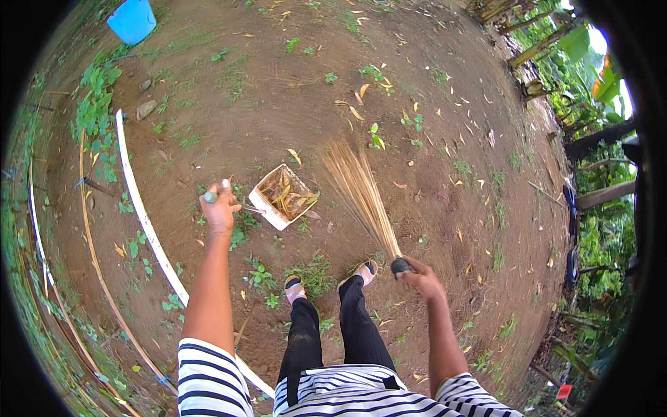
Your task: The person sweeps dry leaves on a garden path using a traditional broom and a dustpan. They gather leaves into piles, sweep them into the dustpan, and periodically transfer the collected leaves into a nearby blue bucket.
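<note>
My left hand [220, 206] is closed around the upright handle of a dustpan [276, 218], a whitish plastic scoop with ridges along one side. Brown and yellow dry leaves lie inside it, and it rests on or just above the dirt. On the right, my right hand [421, 279] grips the dark bound end of a stick broom [372, 206]. The broom's thin bristles fan out up and left, to the right of the dustpan; their tips are slightly blurred. Fallen leaves [356, 113] are scattered on the ground beyond the bristles.
My sandaled feet [296, 290] stand below the dustpan among weeds. A white curved pole [143, 224] and bamboo strips [99, 263] run along the left. A blue bucket [132, 22] is at the upper left, near stones [146, 109]. Wooden posts and plants line the right edge.
</note>
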Demonstrator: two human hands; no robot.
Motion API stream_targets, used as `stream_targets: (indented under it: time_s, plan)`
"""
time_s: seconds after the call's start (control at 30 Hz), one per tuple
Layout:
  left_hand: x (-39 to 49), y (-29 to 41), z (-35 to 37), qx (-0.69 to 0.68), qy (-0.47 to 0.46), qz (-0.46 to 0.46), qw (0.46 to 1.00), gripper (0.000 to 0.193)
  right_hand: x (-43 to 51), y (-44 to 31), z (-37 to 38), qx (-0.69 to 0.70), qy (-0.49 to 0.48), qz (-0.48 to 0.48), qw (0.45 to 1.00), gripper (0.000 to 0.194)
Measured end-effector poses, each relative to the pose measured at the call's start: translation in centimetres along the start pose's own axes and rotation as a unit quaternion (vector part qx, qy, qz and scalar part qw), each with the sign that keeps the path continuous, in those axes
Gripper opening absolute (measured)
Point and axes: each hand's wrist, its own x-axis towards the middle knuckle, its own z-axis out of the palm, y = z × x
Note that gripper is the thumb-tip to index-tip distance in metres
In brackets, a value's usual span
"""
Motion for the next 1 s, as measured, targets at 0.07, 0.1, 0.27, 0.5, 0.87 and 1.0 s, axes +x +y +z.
stream_targets:
  time_s: [0.07, 0.1, 0.27, 0.5, 0.87, 1.0]
  plan:
    - [-0.2, -0.2, -1.6, -0.057, 0.081, -0.002, 0.995, 0.028, -0.4, -1.5, -0.7, -0.017, -0.003, -0.039, 0.999, 0.063]
    - [-0.2, -0.1, -2.5, -0.075, 0.094, -0.004, 0.993, 0.029, 0.4, -2.7, -1.0, -0.042, 0.0, -0.067, 0.997, 0.062]
    - [0.5, 0.6, -6.6, -0.085, 0.114, 0.004, 0.99, 0.03, 8.5, -8.5, 3.1, -0.14, 0.021, -0.137, 0.98, 0.055]
    - [1.8, -1.6, -5.5, 0.002, 0.044, 0.004, 0.999, 0.027, 15.8, -8.6, 13.5, -0.229, -0.125, -0.017, 0.965, 0.056]
    - [1.9, 1.0, -9.4, -0.021, 0.004, 0.001, 1.0, 0.027, -0.1, 0.7, 6.5, 0.058, -0.122, -0.007, 0.991, 0.073]
    - [1.1, 3.8, -12.5, 0.002, -0.035, 0.031, 0.999, 0.029, -1.6, 1.5, 8.0, 0.173, -0.038, 0.03, 0.984, 0.078]
